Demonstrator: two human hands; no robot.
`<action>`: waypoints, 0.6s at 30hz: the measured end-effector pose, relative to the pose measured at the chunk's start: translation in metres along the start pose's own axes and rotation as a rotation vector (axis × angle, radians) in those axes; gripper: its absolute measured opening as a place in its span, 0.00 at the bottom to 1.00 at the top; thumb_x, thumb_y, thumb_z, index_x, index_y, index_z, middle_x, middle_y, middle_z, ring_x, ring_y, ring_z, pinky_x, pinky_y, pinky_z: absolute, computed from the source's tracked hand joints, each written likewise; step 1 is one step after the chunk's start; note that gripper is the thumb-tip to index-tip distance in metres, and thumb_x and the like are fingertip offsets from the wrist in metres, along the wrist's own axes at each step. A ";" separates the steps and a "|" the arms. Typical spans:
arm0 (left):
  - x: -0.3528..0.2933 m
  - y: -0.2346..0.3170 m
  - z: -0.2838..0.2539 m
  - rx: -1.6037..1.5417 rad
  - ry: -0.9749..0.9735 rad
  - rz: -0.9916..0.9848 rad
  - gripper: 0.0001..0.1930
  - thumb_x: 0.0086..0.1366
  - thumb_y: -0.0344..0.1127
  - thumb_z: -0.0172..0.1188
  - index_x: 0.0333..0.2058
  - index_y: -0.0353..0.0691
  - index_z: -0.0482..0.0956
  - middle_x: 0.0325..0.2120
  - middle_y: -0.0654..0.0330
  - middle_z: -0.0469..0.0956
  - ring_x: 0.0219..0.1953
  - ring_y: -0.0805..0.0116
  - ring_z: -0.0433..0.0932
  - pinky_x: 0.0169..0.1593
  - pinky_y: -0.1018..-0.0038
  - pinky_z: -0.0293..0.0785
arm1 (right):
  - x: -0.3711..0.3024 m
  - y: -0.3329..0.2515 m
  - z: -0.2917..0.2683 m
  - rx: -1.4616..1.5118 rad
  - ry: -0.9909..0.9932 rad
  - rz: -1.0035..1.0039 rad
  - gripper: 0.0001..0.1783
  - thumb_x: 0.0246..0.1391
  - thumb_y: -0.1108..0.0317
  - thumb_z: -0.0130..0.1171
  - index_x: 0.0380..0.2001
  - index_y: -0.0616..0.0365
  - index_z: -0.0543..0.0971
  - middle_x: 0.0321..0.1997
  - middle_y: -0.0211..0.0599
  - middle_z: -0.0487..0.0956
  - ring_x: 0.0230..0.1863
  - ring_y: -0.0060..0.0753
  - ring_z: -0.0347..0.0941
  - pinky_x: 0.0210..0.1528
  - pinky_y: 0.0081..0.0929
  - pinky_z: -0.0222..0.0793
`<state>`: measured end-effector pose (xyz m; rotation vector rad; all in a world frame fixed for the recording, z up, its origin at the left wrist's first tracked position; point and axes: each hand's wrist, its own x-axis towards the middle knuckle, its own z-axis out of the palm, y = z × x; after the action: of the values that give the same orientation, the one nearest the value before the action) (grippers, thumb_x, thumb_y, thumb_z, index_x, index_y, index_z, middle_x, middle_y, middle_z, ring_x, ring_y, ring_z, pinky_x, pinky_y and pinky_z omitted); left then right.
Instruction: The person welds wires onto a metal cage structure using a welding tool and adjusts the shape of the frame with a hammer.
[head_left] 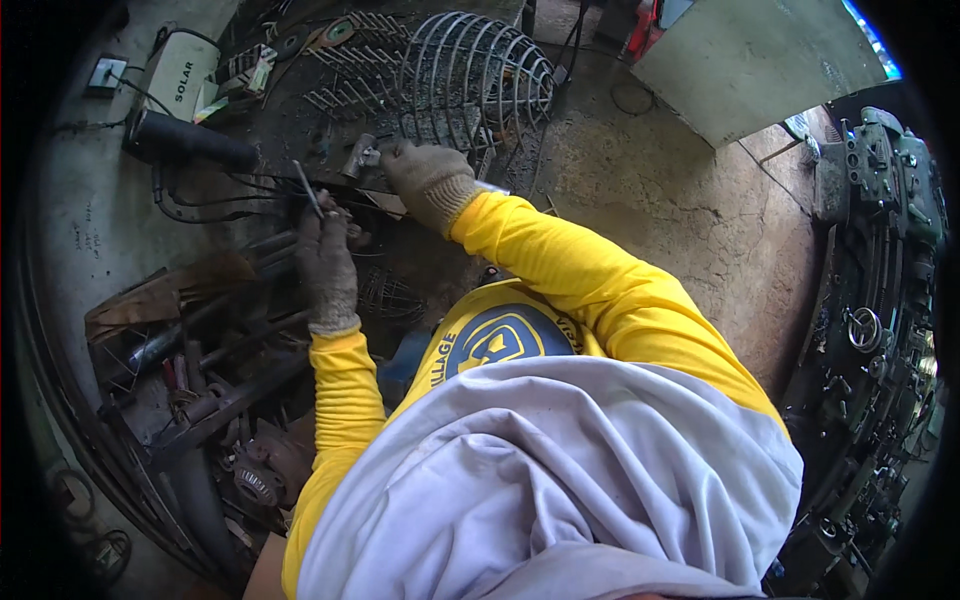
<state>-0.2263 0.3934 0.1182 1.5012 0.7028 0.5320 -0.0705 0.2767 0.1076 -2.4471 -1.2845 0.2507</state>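
My left hand (327, 265), in a dark grey work glove, has its fingers closed around a thin pale metal rod (307, 188) that sticks up past the fingertips. To its upper right, my right hand (428, 180), gloved too, is curled shut on what looks like a hammer; its short thick metal head (360, 156) shows left of the fingers, and the glove hides most of the handle. Just beyond my right hand stands a rounded cage of bent metal rods (475, 75). Several short rods (350, 85) lie in rows left of the cage.
On the left are a dark cylinder (195, 140) with cables and a pale box (180, 75). Scrap metal and bars (200, 400) crowd the lower left. A leaning pale sheet panel (760, 65) is at the upper right. Heavy green machinery (880, 290) lines the right side.
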 end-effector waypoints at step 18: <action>-0.033 -0.037 0.071 0.141 -0.218 0.004 0.19 0.74 0.31 0.55 0.61 0.35 0.74 0.48 0.61 0.80 0.45 0.77 0.77 0.53 0.77 0.74 | -0.111 0.072 -0.045 0.034 0.049 0.037 0.28 0.54 0.55 0.63 0.58 0.50 0.74 0.50 0.43 0.79 0.50 0.50 0.78 0.49 0.45 0.73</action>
<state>-0.2030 0.3188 0.0797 1.6640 0.5759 0.3203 -0.0647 0.1376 0.1194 -2.4346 -1.2065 0.2195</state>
